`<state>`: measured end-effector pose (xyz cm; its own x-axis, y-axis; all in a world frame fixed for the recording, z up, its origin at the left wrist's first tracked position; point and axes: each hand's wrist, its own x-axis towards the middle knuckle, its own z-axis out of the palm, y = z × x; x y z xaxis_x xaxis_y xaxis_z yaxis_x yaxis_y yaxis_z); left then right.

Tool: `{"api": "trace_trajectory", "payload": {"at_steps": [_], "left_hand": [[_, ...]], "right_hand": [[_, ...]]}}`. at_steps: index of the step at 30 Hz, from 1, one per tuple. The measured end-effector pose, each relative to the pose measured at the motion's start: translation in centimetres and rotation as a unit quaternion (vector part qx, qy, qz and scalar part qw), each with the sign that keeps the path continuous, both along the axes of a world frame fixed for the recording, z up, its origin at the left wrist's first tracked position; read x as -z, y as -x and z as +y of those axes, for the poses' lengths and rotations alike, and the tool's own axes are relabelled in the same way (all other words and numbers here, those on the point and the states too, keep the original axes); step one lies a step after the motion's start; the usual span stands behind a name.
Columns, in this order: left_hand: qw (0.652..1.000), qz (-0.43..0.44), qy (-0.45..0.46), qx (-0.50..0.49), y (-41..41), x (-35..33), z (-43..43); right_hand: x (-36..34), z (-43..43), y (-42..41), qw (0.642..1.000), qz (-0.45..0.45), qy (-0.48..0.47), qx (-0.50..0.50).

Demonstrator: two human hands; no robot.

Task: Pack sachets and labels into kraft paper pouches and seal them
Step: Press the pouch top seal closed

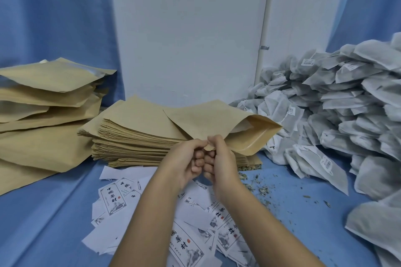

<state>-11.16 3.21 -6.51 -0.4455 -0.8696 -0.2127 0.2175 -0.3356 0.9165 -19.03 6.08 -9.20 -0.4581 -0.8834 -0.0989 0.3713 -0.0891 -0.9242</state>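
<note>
Labels (pixel 112 199): loose white printed slips scattered on the blue cloth (pixel 43 212), under both forearms.
Herb crumbs (pixel 260 188): sprinkled on the cloth just right of the right wrist.
Left hand (pixel 184 160): fingers curled, pinching the near corner of the held pouch.
Right hand (pixel 219 158): fingers curled, pinching the same corner, knuckles touching the left hand's.
Held pouch (pixel 206 119): lifted above the cloth. Its body spreads away and left of the hands.
Pouch mouth (pixel 249 143): gapes open, its long edge running from the pinched corner up and to the right.
Sachet inside (pixel 240 126): a pale edge shows in the opening.
Key relation: the unsealed edge lies on the right hand's side, so pressing it shut likely goes rightward from this corner.
Empty pouch stack (pixel 134 134): flat, just behind the hands.
Filled pouches (pixel 43 102): piled far left.
Sachet heap (pixel 347 102): far right, well apart.
</note>
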Motion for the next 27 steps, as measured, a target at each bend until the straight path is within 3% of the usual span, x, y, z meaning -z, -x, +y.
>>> {"api": "trace_trajectory", "payload": {"at_steps": [7, 11, 27], "left_hand": [[0.999, 0.002, -0.010, 0.050, -0.1, 0.4, -0.1], [0.999, 0.008, -0.015, 0.042, -0.2, 0.4, -0.5], [0.999, -0.003, -0.022, 0.049, -0.3, 0.5, -0.7]], "right_hand": [[-0.1, -0.1, 0.6, 1.000, 0.010, -0.008, 0.005], [-0.4, 0.0, 1.0, 0.999, -0.050, -0.007, -0.016], [0.0, -0.2, 2.7, 0.999, -0.048, 0.002, 0.023]]}}
